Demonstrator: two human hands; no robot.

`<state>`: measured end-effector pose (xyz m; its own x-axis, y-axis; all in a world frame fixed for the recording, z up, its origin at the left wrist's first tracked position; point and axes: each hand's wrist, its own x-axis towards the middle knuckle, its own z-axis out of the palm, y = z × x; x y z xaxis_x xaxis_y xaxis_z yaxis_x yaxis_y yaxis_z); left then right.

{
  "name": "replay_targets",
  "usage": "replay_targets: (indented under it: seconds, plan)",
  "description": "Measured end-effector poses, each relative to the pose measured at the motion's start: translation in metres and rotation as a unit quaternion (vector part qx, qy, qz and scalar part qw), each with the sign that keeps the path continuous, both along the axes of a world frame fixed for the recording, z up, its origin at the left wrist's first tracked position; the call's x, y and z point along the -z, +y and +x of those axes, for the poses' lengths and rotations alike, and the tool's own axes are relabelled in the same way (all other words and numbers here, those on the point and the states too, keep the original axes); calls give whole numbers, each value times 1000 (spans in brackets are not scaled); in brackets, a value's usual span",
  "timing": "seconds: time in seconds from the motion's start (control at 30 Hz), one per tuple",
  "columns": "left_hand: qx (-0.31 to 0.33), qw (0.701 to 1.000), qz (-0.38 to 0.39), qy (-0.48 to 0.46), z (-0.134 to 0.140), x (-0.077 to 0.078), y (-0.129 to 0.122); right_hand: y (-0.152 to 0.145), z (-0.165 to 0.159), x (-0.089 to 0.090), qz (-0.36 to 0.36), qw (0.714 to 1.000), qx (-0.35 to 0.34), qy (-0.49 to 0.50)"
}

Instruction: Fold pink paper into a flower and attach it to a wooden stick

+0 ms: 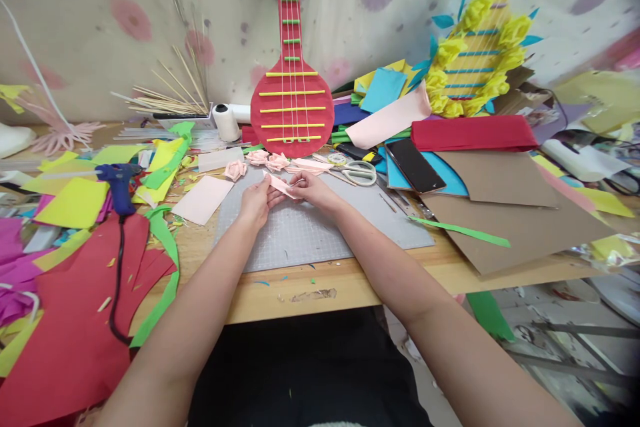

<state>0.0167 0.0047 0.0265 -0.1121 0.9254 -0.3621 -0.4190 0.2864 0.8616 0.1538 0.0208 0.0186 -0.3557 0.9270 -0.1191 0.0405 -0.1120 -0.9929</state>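
Over the grey cutting mat [300, 233] my two hands hold a narrow strip of pale pink crepe paper [279, 185] between them. My left hand [257, 202] has its fingers closed on the strip's left end. At the other end, my right hand [311, 188] pinches the strip between thumb and fingers. Just beyond lie several pink paper roses [235, 170], and cut pink paper pieces [310, 165] rest beside them. A pair of scissors [361, 173] with pale handles lies to the right. Left of the mat is a flat pink sheet [203, 199].
A red paper lute [292, 107] stands upright behind the mat; a yellow one [473, 60] with paper flowers leans at right. A blue glue gun [120, 187] with a cord sits at left among coloured scraps. A phone [416, 165] and brown cardboard [520, 233] lie at right.
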Motion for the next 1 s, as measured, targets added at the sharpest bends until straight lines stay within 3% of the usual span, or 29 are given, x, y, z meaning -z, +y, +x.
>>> replay_targets:
  seconds: [1.0]
  plan:
    - [10, 1000, 18, 1, -1, 1, -1, 2, -1, 2, -14, 1000, 16, 20]
